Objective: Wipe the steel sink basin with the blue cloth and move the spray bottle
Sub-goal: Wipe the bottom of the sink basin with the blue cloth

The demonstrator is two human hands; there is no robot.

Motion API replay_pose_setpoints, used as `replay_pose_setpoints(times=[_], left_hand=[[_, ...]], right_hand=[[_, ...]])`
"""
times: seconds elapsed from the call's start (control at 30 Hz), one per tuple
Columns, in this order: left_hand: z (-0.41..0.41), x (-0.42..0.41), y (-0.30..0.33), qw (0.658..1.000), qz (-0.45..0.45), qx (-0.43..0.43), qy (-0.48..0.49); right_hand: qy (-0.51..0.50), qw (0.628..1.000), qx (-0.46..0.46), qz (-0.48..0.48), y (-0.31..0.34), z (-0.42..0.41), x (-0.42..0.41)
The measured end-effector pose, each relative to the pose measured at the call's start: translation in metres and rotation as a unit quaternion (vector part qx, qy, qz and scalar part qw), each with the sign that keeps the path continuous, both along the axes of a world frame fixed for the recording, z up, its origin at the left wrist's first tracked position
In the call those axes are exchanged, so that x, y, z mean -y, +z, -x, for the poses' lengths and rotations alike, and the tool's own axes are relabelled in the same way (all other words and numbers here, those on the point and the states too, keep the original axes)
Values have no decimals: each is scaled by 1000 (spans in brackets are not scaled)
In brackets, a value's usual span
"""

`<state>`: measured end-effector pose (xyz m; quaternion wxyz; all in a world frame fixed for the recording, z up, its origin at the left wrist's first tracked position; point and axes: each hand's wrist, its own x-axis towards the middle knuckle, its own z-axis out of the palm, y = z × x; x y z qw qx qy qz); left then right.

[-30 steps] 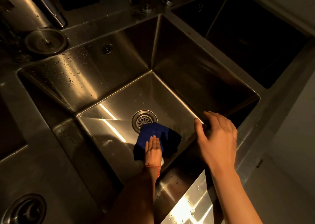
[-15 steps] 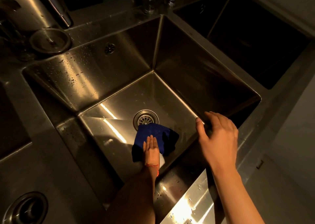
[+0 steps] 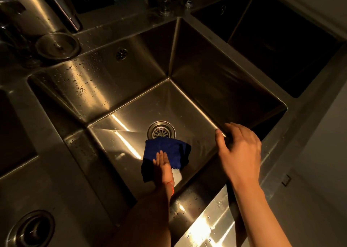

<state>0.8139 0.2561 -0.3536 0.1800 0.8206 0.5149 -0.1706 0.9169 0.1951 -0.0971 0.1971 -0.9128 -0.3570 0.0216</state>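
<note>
Our left hand (image 3: pixel 163 164) presses flat on the cloth (image 3: pixel 167 152), grip wide; the drain (image 3: pixel 161 130) lies at twelve o'clock, touching it. Our right hand (image 3: pixel 240 150), loosely curled, rests on the sink (image 3: pixel 244 88) rim.

Blue cloth (image 3: pixel 167 152) crumpled on steel sink basin (image 3: pixel 120 139) floor, touching drain.

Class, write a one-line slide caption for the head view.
Left hand presses a blue cloth flat on the steel sink floor beside the drain; right hand rests on the rim.
</note>
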Motion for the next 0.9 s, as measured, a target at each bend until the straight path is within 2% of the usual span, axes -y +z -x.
replay_pose_setpoints(times=[0.17,0.37,0.57,0.77,0.9], left_hand=[[-9,-12,5,999,16,14,46],[-11,-40,8,993,14,-17,114],[2,-60,7,984,2,2,177],[3,-64,10,984,-20,9,178],[1,-62,14,985,0,-5,174]], right_hand=[[2,1000,4,-5,-1,-1,0],[0,1000,2,-9,-1,-1,0],[0,1000,2,-11,-2,0,0],[0,1000,1,-10,-1,0,0],[-3,1000,5,-11,-1,0,0]])
